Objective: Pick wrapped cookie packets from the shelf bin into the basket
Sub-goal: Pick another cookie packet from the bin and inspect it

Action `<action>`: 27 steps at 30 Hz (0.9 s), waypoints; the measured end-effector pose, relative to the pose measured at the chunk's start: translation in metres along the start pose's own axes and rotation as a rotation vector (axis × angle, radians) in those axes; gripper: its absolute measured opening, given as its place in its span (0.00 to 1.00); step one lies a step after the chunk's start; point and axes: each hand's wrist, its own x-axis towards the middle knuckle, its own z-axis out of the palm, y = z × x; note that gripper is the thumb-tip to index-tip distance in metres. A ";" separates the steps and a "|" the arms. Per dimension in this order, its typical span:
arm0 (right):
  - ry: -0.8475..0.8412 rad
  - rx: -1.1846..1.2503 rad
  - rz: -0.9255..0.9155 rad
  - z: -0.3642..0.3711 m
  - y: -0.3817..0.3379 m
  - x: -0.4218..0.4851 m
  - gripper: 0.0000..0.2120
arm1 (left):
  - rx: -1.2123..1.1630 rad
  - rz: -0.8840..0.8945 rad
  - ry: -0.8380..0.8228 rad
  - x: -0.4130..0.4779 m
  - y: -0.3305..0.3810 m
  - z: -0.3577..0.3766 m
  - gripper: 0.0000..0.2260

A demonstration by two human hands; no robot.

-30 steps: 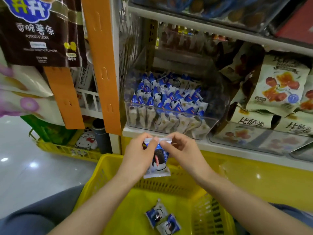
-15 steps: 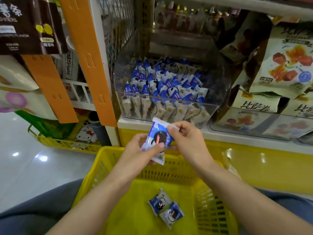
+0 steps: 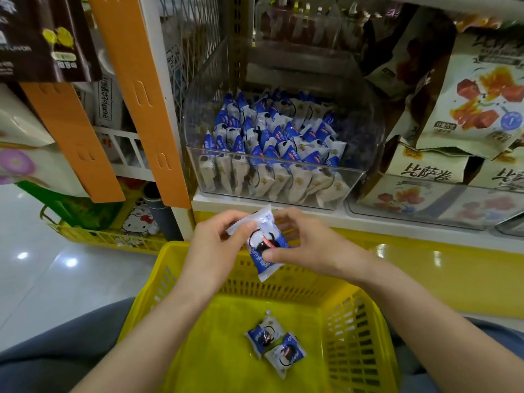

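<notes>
We hold one cookie packet (image 3: 262,245) pinched between left hand (image 3: 218,245) and right hand (image 3: 309,248), above the yellow basket (image 3: 365,336), below the shelf bin (image 3: 283,177); next, we judge, release it beside two packets (image 3: 273,343) inside.

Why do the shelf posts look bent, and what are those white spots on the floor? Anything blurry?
Head view: the wide-angle lens bows the orange posts; the white spots are light glare off the glossy floor, with another on the yellow ledge; print on the held packet is too soft to read; the clear wall of the bin looks hazy.
</notes>
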 end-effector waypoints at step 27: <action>0.768 -0.094 -0.354 -0.008 -0.007 -0.002 0.00 | 0.008 -0.034 0.095 0.003 0.004 0.012 0.02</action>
